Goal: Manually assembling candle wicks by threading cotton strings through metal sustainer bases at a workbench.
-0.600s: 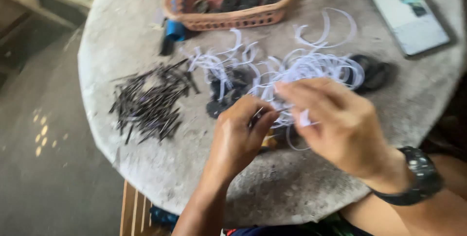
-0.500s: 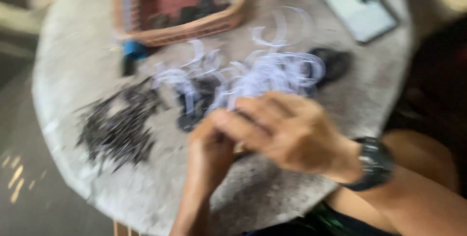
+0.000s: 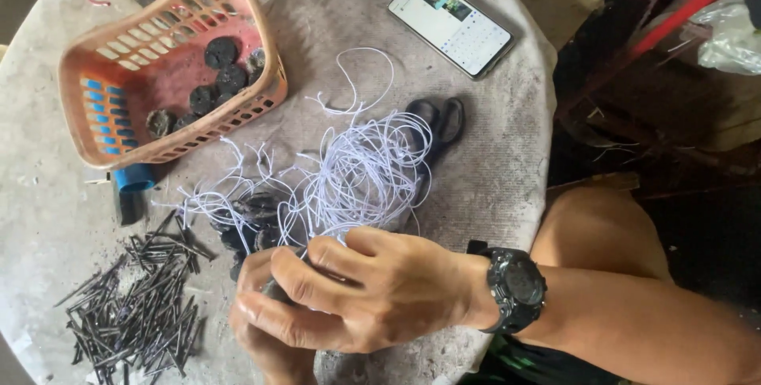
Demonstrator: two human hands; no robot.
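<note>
My right hand (image 3: 372, 290), with a black watch on its wrist, lies over my left hand (image 3: 265, 329) at the near edge of a round stone table (image 3: 507, 123). Both hands close around a small dark piece that is mostly hidden under the fingers. White strings from a tangled bundle (image 3: 365, 171) run down into my hands. Several dark round lumps (image 3: 250, 222) lie under the strings just beyond my fingers.
A pile of several thin black sticks (image 3: 139, 306) lies at the near left. An orange plastic basket (image 3: 95, 68) with dark round lumps stands at the far left, a blue-capped tool (image 3: 131, 187) beside it. A phone (image 3: 450, 24) and black scissors (image 3: 440, 119) lie farther back.
The view has swung and steadied. My hands have drawn closer to the near table edge, the right hand now folded over the left.
</note>
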